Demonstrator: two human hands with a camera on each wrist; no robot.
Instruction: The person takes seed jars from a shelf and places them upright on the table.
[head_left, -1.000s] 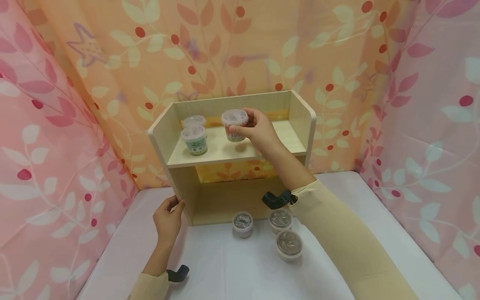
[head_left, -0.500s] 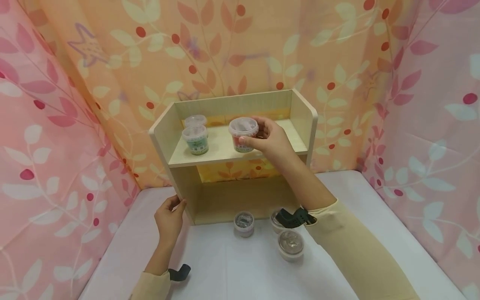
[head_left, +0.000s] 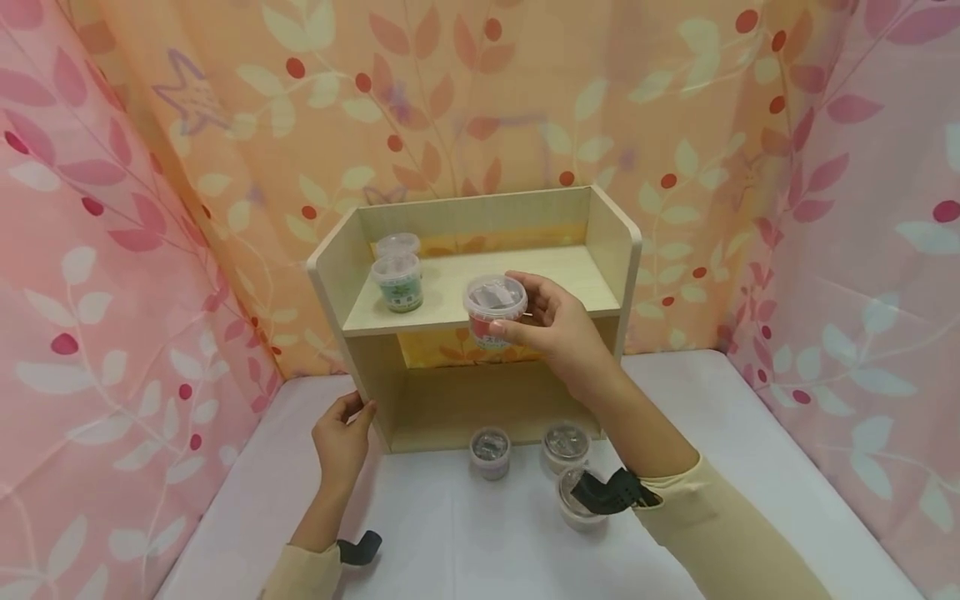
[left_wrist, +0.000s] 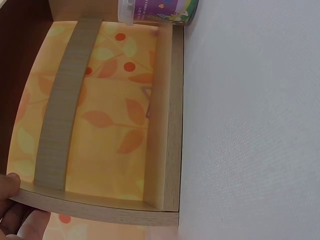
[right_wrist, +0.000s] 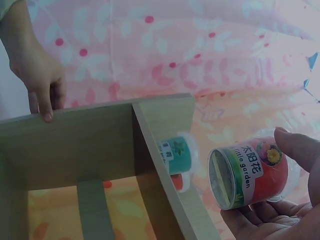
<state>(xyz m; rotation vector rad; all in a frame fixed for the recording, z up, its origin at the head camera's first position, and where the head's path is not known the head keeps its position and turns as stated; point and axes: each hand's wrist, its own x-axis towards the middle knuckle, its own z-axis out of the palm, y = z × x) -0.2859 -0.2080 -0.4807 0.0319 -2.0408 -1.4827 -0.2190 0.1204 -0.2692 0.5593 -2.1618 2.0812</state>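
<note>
My right hand grips a clear-lidded plastic tub by its side, thumb in front. The tub hangs just before the front edge of the upper shelf; the right wrist view shows the red "little garden" label on this tub. With thumb and fingers my left hand pinches the left side panel of the wooden shelf unit; in the left wrist view the thumb lies on the panel's edge. A green-labelled tub stands at the left of the upper shelf, partly covering another tub behind it.
In front of the unit, a small tub stands on the white table. To its right stand two more tubs, a rear one and a front one partly covered by the right wrist's black mount. Patterned curtains enclose the table.
My right hand has brought the red-labelled tub from above the upper shelf forward and down, past its front edge. The left hand keeps its hold on the side panel.
</note>
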